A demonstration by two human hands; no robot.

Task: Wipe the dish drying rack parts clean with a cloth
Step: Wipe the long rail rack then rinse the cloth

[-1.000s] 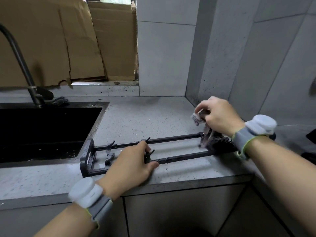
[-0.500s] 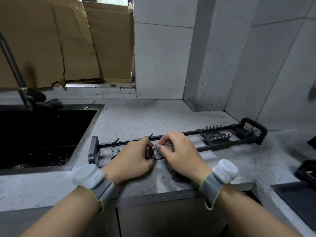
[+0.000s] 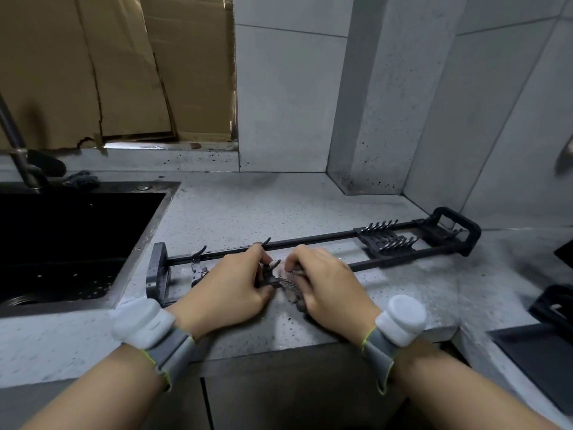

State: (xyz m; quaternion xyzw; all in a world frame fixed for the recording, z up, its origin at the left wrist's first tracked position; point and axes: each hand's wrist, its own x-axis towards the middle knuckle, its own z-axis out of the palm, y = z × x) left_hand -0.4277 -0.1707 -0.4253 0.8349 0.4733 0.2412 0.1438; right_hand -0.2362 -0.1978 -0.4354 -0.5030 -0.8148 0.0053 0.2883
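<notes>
We see the long black metal dish rack frame (image 3: 310, 240) lying flat on the speckled grey stone counter (image 3: 248, 206), just right of the black sink (image 3: 71, 243). Our left hand (image 3: 229, 290) curls its fingers around the near rail by a small hook. Our right hand (image 3: 325, 283), just beside it, grips a crumpled greyish cloth (image 3: 290, 287) against the same rail. Both wrists carry white-and-grey bands (image 3: 397, 324).
</notes>
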